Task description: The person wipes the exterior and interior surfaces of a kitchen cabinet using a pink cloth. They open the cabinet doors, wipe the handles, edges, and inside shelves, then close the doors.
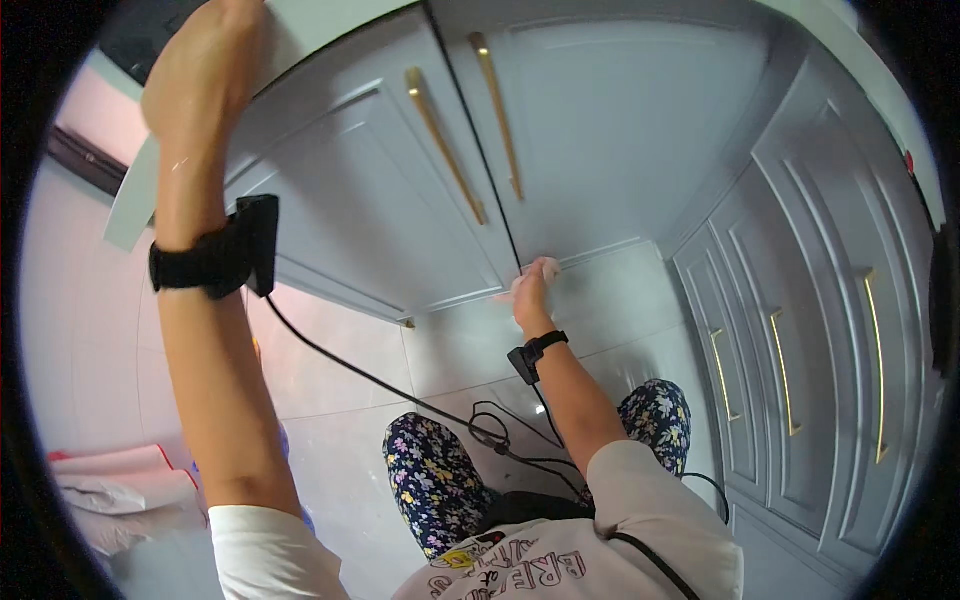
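Observation:
My left hand (202,67) is raised at the upper left, by the pale countertop (322,30); its fingers run out of the frame, so their hold cannot be seen. My right hand (532,287) reaches down to the bottom edge of the grey cabinet doors (390,187), near the floor, with a pale pinkish cloth (551,268) bunched in its fingers. Both wrists wear black straps with small black devices, each with a cable. Two brass bar handles (448,150) stand above the right hand, one on either side of the door gap.
Grey drawers with brass handles (784,375) line the right side. Black cables (495,444) loop over the tiled floor (337,442) between my knees in floral trousers. Pink and white fabric or bags (127,491) lie at the lower left.

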Demonstrator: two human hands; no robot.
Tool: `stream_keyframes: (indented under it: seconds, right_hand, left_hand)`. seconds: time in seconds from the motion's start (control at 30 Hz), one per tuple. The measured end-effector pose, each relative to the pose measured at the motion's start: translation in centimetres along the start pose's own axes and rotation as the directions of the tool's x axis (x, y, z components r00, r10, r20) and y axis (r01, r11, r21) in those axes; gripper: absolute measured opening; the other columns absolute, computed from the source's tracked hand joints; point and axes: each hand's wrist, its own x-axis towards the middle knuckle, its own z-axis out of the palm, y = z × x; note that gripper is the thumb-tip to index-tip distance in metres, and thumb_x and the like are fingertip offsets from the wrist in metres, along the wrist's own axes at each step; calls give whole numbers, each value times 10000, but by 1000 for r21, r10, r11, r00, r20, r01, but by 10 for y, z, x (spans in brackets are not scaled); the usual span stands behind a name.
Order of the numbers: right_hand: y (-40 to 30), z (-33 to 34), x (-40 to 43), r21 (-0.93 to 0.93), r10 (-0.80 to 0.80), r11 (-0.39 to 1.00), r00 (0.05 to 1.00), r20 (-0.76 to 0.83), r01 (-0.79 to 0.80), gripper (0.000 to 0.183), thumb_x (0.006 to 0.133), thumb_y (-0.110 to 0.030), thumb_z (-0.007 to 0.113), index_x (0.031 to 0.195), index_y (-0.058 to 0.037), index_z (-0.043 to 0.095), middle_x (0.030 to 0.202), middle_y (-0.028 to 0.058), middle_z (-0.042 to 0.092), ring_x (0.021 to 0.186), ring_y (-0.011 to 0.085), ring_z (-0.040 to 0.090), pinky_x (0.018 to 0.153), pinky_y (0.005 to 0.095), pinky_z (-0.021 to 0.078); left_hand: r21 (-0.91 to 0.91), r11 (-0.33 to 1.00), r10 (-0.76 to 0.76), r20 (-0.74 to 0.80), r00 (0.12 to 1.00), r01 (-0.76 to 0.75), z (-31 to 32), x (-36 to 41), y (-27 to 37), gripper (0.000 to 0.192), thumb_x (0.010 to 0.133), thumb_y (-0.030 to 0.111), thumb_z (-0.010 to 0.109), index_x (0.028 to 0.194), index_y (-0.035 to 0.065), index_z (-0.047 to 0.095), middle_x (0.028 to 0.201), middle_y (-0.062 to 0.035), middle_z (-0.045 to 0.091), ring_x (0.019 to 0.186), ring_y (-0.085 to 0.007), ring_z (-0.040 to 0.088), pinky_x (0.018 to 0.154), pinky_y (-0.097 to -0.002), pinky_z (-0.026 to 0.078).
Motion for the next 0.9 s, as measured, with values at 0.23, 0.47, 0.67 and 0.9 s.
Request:
stream_keyframes:
  seconds: [0.23, 0.47, 0.67, 0.9]
  right_hand:
    - [-54, 59, -70, 9, -150, 989, 973, 176, 150, 624, 1053, -429, 410, 1511, -51, 218, 1400, 51, 373, 1203, 117, 401, 1009, 268, 353]
    - [-167, 101, -129, 147, -442, 894, 777, 448, 424, 498, 1089, -370, 316, 1433, -13, 364, 1066, 9, 483, 874, 102, 426, 836, 254, 393]
    - [-213, 85, -168, 319, -456, 888, 535, 711, 331, 599, 1076, -445, 295, 1439, 31, 310, 1281, 123, 542, 1196, 228, 523, 1039, 364, 399]
    - [-273, 162, -195, 21, -805, 204, 155, 572, 979, 547, 1058, -376, 382, 1342, 86, 453, 1303, 206, 547, 1203, 313, 535, 1024, 401, 410]
  left_hand:
    - [495, 866, 209, -238, 949, -67, -8, -16, 21, 167, 938, 173, 531, 895, 25, 596, 722, -166, 657, 650, -353, 653, 536, -469, 509]
    - [342, 939, 62, -260, 964, 31, -12, -10, 42, 282, 907, 197, 527, 701, 27, 619, 619, -170, 624, 579, -357, 628, 498, -485, 489]
    - [131, 966, -210, -117, 971, 224, -23, -6, 44, 403, 954, 332, 421, 869, 55, 700, 844, -183, 681, 781, -387, 654, 721, -483, 516]
    - [39, 949, -305, -129, 943, 312, -19, -7, 42, 500, 975, 387, 338, 898, 102, 742, 904, -170, 704, 847, -378, 671, 751, -508, 530]
